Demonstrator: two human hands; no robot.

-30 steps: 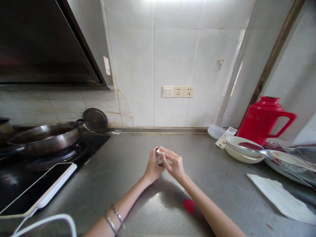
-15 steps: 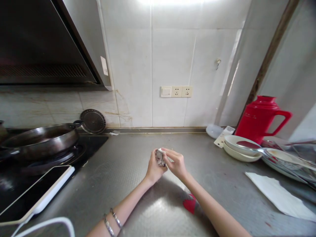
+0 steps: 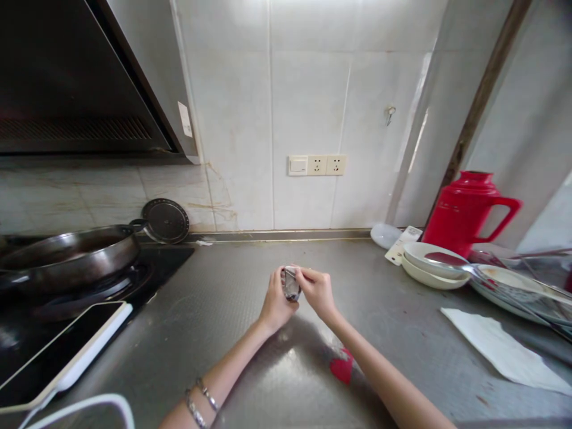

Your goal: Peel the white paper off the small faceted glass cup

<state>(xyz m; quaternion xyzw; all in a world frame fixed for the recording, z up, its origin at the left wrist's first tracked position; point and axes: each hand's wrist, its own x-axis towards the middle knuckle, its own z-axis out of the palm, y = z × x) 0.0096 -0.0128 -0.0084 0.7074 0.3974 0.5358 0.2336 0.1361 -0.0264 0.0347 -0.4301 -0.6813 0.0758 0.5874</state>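
Observation:
Above the middle of the metal counter (image 3: 214, 298), my left hand (image 3: 276, 305) is wrapped round a small grey, shiny object (image 3: 292, 285), whose exact kind I cannot make out. My right hand (image 3: 318, 292) meets it from the other side, with thumb and fingers pinched at the object's upper right edge. Whether a separate small piece sits in that pinch is too small to tell. Beneath my right forearm lies a grey and red item (image 3: 342, 364), partly hidden by the arm.
At left are a steel pan (image 3: 75, 259) on the stove and a phone (image 3: 62, 351) with a white cable. Stacked bowls (image 3: 435, 274), a red thermos (image 3: 462, 211), plates (image 3: 504, 283) and a white paper sheet (image 3: 504, 348) are on the right.
The fingers of my right hand have curled in more tightly at the object's top edge, and more of its grey face shows. The whole view has shifted slightly.

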